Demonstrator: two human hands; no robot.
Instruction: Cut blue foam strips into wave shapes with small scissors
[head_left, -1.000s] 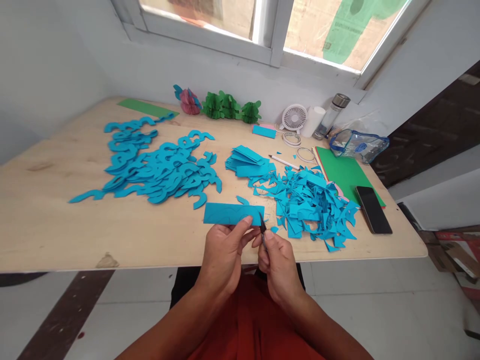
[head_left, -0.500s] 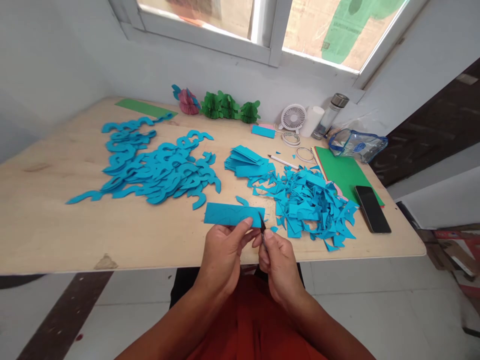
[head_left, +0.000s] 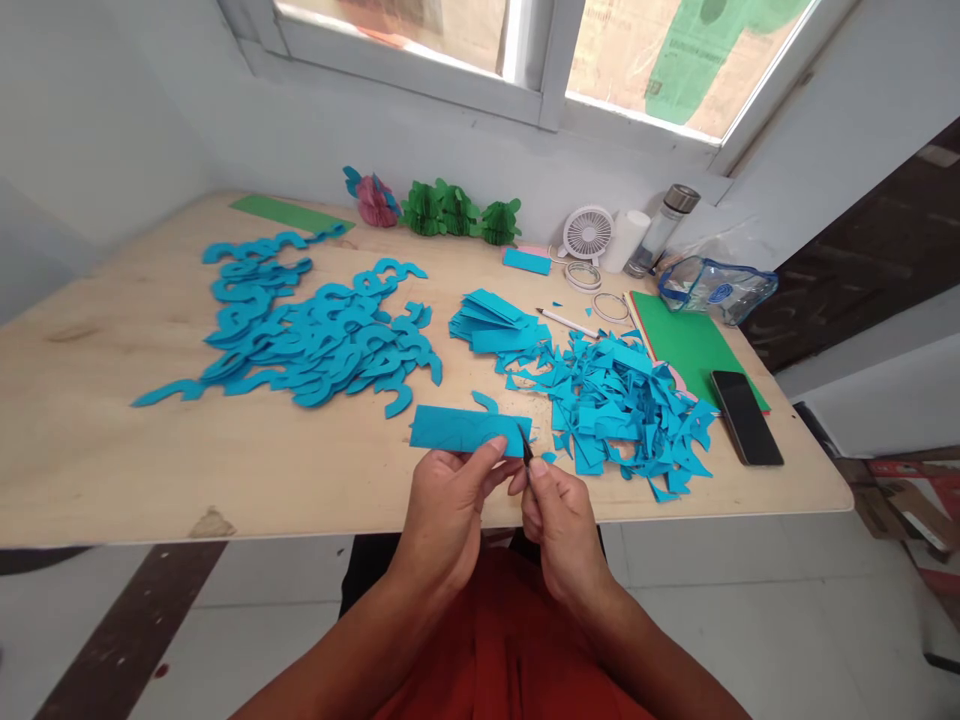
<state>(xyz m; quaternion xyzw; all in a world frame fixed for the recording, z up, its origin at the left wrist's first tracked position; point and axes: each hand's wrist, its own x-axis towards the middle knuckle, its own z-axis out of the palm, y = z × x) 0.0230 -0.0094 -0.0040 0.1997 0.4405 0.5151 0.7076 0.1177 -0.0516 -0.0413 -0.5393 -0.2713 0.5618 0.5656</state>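
Note:
Between thumb and fingers, my left hand (head_left: 450, 495) pinches the lower edge of a blue paper strip (head_left: 454, 427) that has curved lines drawn on it. My right hand (head_left: 559, 510) is closed around small dark scissors (head_left: 526, 450); their handles are mostly hidden in the fingers. The blades lie at the strip's right end. A small blue offcut (head_left: 484, 402) rests on the table just behind the strip. To the right spreads a heap of blue paper scraps (head_left: 622, 400), and to the left a pile of wavy blue cutouts (head_left: 322, 340).
Behind the strip lie a stack of blue strips (head_left: 491, 320) and a white pencil (head_left: 568, 323). A phone (head_left: 745, 418) and green paper (head_left: 694, 345) are at the right. A small fan (head_left: 587, 235), a bottle (head_left: 661, 230) and green paper decorations (head_left: 457, 212) stand by the wall.
Both hands, the strip and the scissors have shifted very slightly to the right. The grip of each hand looks the same, and the piles have not changed.

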